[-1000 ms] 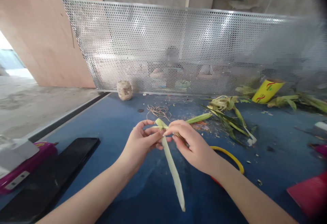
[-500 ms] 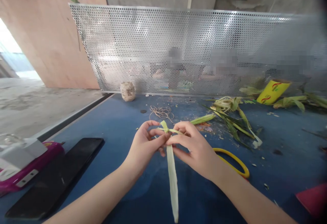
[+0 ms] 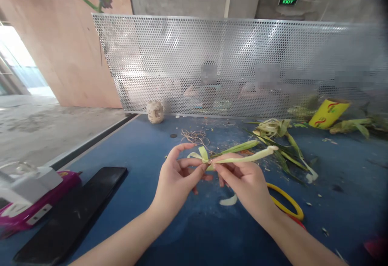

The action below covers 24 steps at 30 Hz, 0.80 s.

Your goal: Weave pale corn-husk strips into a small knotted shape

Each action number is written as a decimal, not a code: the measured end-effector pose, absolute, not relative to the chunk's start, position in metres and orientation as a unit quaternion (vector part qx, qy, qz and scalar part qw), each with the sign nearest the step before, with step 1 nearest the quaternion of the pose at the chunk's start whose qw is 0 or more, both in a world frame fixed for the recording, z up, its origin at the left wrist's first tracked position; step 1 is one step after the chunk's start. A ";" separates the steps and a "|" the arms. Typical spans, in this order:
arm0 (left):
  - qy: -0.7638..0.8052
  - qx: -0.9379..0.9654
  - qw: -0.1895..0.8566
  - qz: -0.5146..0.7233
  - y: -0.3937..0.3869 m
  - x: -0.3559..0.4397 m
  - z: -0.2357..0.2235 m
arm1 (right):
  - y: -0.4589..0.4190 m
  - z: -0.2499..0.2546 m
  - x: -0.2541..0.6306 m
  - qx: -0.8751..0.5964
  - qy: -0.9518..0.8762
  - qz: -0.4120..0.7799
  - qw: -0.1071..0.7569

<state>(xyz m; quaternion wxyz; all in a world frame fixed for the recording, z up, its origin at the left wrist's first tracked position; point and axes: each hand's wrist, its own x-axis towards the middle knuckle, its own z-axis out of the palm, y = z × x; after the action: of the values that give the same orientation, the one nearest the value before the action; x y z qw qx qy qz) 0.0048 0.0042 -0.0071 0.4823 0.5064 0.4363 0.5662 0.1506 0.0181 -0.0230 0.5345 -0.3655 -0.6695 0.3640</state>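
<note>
Both hands meet over the middle of the blue table, pinching a pale green corn husk strip [image 3: 254,155] knotted or folded at their fingertips. My left hand [image 3: 176,179] is closed on the knot, thumb against fingers, and a short loop sticks up above it. My right hand [image 3: 245,181] pinches the strip close beside the knot; one long end runs out over this hand to the right. Below the fingers shows a pale curved husk piece [image 3: 228,201]; whether it joins the strip, I cannot tell. The fingers partly hide the knot.
Tangled twine [image 3: 195,137] and a heap of corn husks [image 3: 274,130] lie beyond the hands. A yellow tube [image 3: 329,114], a yellow handle loop [image 3: 298,209], a phone [image 3: 75,213] and a magenta power strip [image 3: 39,213] surround them. A perforated metal screen [image 3: 194,51] borders the back.
The long strip end that hung down toward me now points right across my right hand. My right hand has turned and shifted slightly right; the left stays at the knot.
</note>
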 end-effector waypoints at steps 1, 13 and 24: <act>0.435 0.510 0.479 0.566 0.004 0.004 -0.007 | 0.018 -0.022 0.150 -0.373 -0.649 0.390 0.537; 0.424 0.495 0.492 0.577 0.006 0.004 -0.010 | 0.024 -0.026 0.147 -0.378 -0.544 0.522 0.537; 0.440 0.461 0.523 0.566 0.006 0.005 -0.009 | 0.024 -0.028 0.145 -0.350 -0.520 0.588 0.510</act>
<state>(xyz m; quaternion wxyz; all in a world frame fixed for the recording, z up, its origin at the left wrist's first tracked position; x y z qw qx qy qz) 0.0046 0.0062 -0.0089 0.5233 0.4613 0.4397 0.5658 0.1445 0.0244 -0.0284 0.5104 -0.3505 -0.5203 0.5882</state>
